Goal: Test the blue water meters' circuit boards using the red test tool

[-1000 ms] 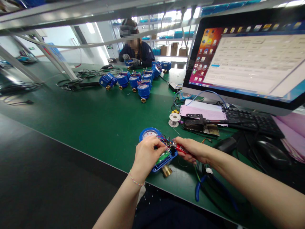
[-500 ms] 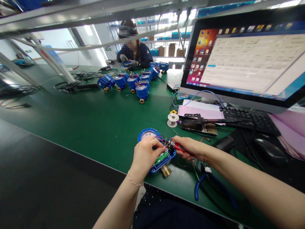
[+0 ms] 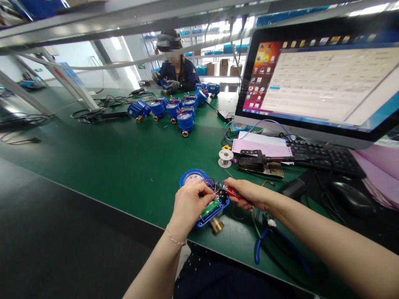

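Observation:
A blue meter (image 3: 202, 221) lies opened near the table's front edge, its round dial up and a brass fitting (image 3: 217, 224) at its lower side. Green circuit board (image 3: 209, 209) and thin wires show inside the housing. Over it, my left hand (image 3: 193, 199) is closed in a pinch at the wires; what the fingertips hold is too small to make out. My right hand (image 3: 246, 194) grips a red-handled tool (image 3: 233, 192), whose tip reaches the wires at the housing's right side.
Blue-handled pliers (image 3: 258, 249) lie below my right forearm. A wire spool (image 3: 225, 158), soldering iron stand (image 3: 251, 160), keyboard (image 3: 327, 157) and monitor (image 3: 311, 83) stand to the right. Several blue meters (image 3: 185, 122) are further back, near a gloved person (image 3: 183, 72) across the table.
My hands and the opened meter have hardly moved. Across the table, the person's gloved hands have shifted slightly around a blue meter.

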`<state>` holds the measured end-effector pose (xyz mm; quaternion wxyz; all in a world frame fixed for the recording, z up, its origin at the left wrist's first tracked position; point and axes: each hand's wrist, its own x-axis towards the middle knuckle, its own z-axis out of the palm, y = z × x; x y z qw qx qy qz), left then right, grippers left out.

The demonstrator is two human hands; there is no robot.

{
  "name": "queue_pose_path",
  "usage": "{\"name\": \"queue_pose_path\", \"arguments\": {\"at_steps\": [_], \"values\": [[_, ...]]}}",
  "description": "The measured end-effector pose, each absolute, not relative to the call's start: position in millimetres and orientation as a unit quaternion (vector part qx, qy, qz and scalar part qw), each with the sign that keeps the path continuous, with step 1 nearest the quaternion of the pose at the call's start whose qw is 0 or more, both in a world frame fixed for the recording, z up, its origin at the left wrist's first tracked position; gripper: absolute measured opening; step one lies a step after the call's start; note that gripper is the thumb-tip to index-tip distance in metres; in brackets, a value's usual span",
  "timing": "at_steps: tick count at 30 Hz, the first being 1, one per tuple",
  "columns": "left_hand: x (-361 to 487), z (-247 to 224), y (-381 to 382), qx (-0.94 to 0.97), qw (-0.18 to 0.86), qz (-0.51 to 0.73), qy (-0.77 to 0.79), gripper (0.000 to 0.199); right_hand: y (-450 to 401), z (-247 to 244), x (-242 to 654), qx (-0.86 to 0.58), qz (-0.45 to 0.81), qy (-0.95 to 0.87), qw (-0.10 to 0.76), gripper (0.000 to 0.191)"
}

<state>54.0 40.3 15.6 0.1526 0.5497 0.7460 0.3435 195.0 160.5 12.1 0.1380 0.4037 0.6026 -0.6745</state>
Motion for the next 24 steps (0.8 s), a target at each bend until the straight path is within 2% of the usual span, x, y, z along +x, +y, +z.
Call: {"name": "queue_pose_path", "arguments": {"at_steps": [24], "values": [[51.2,10.2,40.5,0.557,0.154,0.349,0.737,0.011,166.1,7.8,191.6,0.414,-0.676,0.594,0.140,0.051]]}}
